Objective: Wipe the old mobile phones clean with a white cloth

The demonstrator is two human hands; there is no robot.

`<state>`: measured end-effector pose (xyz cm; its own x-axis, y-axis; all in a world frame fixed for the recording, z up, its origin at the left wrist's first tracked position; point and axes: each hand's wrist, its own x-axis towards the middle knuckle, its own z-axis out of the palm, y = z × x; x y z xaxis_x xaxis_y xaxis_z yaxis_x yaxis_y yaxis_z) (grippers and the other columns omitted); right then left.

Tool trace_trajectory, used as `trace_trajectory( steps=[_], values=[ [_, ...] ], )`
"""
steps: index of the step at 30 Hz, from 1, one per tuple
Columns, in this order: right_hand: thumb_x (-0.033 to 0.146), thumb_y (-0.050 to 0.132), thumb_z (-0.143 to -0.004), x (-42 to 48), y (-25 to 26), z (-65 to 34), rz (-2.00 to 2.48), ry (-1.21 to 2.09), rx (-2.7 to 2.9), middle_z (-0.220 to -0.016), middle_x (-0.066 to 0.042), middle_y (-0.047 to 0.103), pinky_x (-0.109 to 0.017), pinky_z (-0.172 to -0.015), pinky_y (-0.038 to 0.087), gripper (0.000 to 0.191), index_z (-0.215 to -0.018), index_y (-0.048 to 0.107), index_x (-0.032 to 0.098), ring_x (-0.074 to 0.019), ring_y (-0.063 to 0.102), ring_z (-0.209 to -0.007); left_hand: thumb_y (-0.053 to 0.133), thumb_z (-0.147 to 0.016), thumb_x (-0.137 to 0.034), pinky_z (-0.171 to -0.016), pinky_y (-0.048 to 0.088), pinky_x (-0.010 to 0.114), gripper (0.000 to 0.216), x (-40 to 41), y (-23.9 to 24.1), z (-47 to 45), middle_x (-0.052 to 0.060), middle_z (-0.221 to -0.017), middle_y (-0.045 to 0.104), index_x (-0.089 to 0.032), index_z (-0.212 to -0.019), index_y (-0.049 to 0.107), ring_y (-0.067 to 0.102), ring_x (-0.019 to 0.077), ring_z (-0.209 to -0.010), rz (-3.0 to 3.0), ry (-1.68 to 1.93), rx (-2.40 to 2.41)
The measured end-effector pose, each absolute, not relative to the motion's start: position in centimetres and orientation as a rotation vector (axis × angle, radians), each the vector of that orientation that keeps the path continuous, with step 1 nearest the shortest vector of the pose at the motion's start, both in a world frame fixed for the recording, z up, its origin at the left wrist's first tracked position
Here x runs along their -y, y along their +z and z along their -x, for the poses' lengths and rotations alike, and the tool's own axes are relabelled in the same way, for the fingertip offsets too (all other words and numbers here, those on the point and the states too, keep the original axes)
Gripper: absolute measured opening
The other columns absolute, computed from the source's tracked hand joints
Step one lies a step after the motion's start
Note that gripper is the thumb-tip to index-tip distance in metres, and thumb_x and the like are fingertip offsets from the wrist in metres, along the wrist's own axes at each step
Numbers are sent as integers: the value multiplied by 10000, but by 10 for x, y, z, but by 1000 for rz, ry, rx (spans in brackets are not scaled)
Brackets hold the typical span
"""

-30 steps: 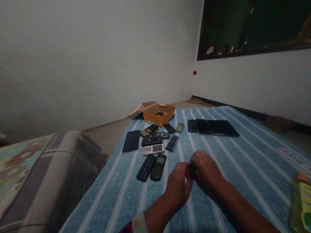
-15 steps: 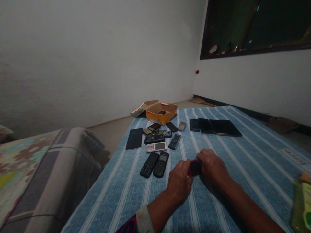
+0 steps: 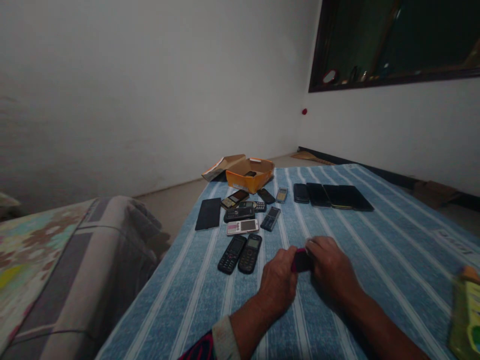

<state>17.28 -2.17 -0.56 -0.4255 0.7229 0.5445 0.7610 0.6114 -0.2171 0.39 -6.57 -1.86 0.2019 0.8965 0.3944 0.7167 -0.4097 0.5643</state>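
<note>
Between my two hands is a small dark phone with a pink edge [image 3: 301,261], held just above or on the striped cloth; its ends are hidden by my fingers. My left hand [image 3: 279,275] is closed on its left side, while my right hand [image 3: 329,261] grips the right side with thumb and fingers. Left of my left hand, two black keypad phones lie side by side, one with a dark screen [image 3: 232,255] and one with a pale screen [image 3: 250,254]. Beyond them are a white-and-pink phone [image 3: 242,227] and a grey keypad phone [image 3: 270,219].
An open orange box [image 3: 249,181] stands at the far end, a dark item inside. Several more phones lie before it. A black tablet [image 3: 208,214] is at left; dark flat devices [image 3: 337,196] line the right. A yellow-labelled bottle [image 3: 465,315] stands at the near right edge.
My right hand has shifted slightly down and to the right, its fingers still on the pink-edged phone. The left hand keeps nearly the same hold, and the view has moved very little.
</note>
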Motion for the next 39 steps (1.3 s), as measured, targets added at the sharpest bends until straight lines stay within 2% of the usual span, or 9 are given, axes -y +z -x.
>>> trace_trajectory(
  steps=[6, 14, 19, 25, 33, 39],
  values=[
    [54, 465, -877, 29, -6, -174, 1115, -116, 2216, -979, -95, 631, -325, -799, 438, 227, -961, 639, 172, -232, 512, -923, 465, -837, -64, -794, 543, 362, 429, 70, -16, -3, 52, -975, 606, -213, -1240, 480, 616, 217, -896, -2277, 1004, -1495],
    [58, 458, -888, 36, -4, -174, 1096, -123, 2222, -975, -100, 628, -337, -808, 444, 216, -936, 634, 174, -235, 520, -922, 484, -792, -35, -777, 538, 347, 437, 74, -10, -1, 67, -964, 617, -181, -1203, 521, 607, 215, -871, -2282, 1036, -1412],
    [75, 444, -914, 40, -4, -171, 1050, -131, 2223, -976, -102, 627, -341, -821, 449, 214, -932, 631, 178, -235, 523, -933, 458, -918, -140, -789, 528, 311, 249, 75, -4, -1, 58, -928, 633, -191, -1130, 577, 616, 189, -846, -2211, 1096, -1343],
    [74, 436, -928, 48, -3, -164, 990, -140, 2193, -937, -93, 621, -336, -797, 460, 218, -989, 627, 160, -218, 527, -884, 370, -989, -200, -788, 529, 295, 271, 73, -7, -2, 65, -913, 658, -181, -1080, 624, 631, 172, -821, -2157, 1160, -1268],
    [45, 428, -916, 46, -4, -164, 910, -200, 2174, -938, -102, 619, -351, -790, 472, 223, -980, 619, 140, -225, 528, -888, 399, -990, -263, -626, 505, 232, 277, 72, -8, -3, 27, -812, 622, -158, -1021, 654, 568, 102, -567, -1902, 1185, -1273],
    [60, 429, -929, 48, -2, -161, 885, -223, 2151, -919, -101, 618, -350, -772, 466, 203, -930, 610, 153, -222, 536, -864, 438, -969, -284, -603, 488, 224, 264, 71, -1, -3, 18, -767, 603, -138, -937, 656, 577, 103, -558, -1778, 1184, -1288]
  ],
)
